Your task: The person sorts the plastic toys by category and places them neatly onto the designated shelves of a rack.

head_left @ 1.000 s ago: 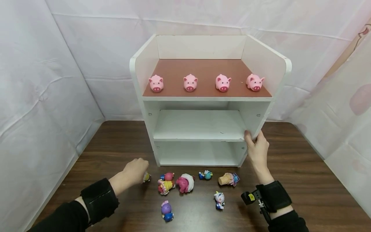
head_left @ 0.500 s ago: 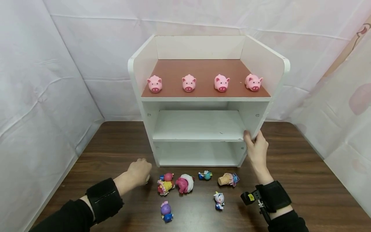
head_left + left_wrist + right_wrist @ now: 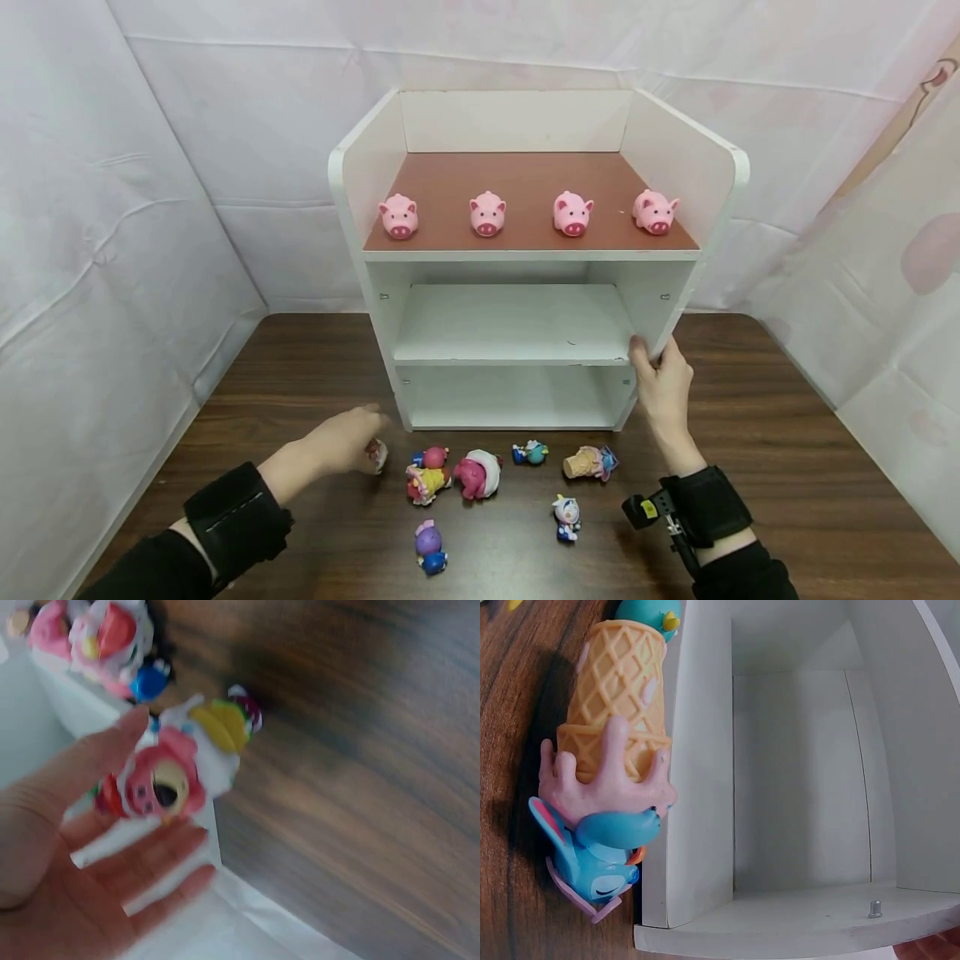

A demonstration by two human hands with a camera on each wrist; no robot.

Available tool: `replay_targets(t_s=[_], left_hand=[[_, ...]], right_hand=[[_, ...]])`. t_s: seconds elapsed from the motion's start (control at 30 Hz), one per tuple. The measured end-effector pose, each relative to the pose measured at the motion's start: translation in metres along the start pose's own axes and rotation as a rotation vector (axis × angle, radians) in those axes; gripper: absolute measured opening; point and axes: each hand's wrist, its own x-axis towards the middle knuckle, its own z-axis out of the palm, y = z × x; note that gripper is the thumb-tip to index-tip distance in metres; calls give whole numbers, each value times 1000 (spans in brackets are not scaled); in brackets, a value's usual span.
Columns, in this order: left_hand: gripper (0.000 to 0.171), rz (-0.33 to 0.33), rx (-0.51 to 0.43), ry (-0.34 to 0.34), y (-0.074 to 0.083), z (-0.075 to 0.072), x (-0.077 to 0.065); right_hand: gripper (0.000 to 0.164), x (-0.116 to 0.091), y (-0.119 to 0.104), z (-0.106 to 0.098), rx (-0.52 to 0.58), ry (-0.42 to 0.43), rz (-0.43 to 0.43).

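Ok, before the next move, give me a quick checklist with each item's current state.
1. Right hand steadying the shelf unit: ok, it grips the right side panel.
2. Left hand holding the bear-faced toy: ok, apparently pinched, though the wrist view is blurred.
3. Toy lifted off the table: cannot tell.
4. Four pigs upright on the top shelf: ok, in a row.
5. Middle shelf free of toys: ok.
6. Table before the unit free of toys: not ok, several lie there.

From my end I see creased white cloth (image 3: 150,192) walling a dark, wood-grained counter (image 3: 810,467) on three sides.
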Motion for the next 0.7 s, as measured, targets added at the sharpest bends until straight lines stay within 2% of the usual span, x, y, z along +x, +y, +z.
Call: replay_targets(t_s=[0.13, 0.23, 0.47, 0.7], left_hand=[[43, 168, -113, -47, -12, -6, -2], [42, 237, -153, -66, -18, -5, -4], [28, 211, -214, -41, -27, 2, -7], [25, 163, -244, 66, -27, 10, -9]], right_hand=[[30, -1, 0, 0, 5, 1, 2], [29, -1, 0, 0, 4, 7, 5], [28, -1, -1, 1, 3, 10, 9], [28, 0, -1, 1, 2, 24, 0]])
